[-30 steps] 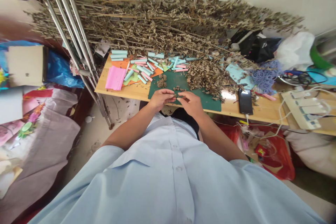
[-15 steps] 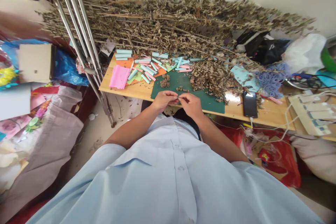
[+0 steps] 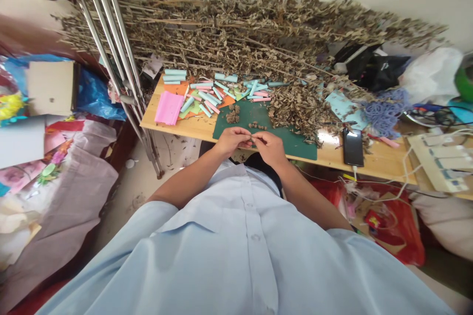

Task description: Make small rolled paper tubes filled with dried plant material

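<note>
My left hand and my right hand meet at the near edge of a green cutting mat. Between their pinched fingertips is a small brownish bit of dried leaf, mostly covered by the fingers. Just beyond lie several small rolled leaf balls in a row. A clump of similar brown balls rests on the mat's left part. To the right, a heap of crumbled dried leaves covers much of the mat.
Dried leafy stalks lie along the wall. Blue and pink paper rolls and a pink sheet are on the left of the wooden table. Metal crutches lean there. A phone and power strip sit right.
Both hands stay in the same place, fingertips still pinched together around the leaf bit. The view has shifted very slightly; nothing on the table has visibly moved.
</note>
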Motion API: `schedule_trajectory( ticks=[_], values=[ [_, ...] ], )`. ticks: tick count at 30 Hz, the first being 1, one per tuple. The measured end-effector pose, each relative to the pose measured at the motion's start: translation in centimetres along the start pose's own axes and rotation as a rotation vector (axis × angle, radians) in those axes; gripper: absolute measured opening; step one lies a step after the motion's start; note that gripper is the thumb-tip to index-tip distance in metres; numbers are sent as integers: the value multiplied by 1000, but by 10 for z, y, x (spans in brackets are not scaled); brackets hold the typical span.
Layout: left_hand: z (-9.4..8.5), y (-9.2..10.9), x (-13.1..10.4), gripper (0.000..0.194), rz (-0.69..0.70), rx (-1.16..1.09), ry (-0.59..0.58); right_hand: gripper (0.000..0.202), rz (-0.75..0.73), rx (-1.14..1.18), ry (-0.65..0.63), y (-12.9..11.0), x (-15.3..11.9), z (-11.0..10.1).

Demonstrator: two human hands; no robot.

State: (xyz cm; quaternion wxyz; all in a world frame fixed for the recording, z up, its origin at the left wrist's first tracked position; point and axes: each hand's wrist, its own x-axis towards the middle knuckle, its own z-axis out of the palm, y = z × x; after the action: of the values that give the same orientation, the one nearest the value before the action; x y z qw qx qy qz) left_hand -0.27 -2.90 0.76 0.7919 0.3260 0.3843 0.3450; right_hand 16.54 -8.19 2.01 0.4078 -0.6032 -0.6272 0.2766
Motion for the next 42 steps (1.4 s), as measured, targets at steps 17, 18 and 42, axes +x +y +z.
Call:
schedule_trajectory(
  ticks=[17,18,42],
  values=[
    [-7,-4,-1,30,-7,2,-64,11,66,50,33,4,-3,3],
    [-7,-4,-1,30,-9,2,-64,11,72,57,38,4,-3,3],
    [-2,-12,-4,35,141,130,-17,17,187,142,11,-1,-1,-1]
  ],
)
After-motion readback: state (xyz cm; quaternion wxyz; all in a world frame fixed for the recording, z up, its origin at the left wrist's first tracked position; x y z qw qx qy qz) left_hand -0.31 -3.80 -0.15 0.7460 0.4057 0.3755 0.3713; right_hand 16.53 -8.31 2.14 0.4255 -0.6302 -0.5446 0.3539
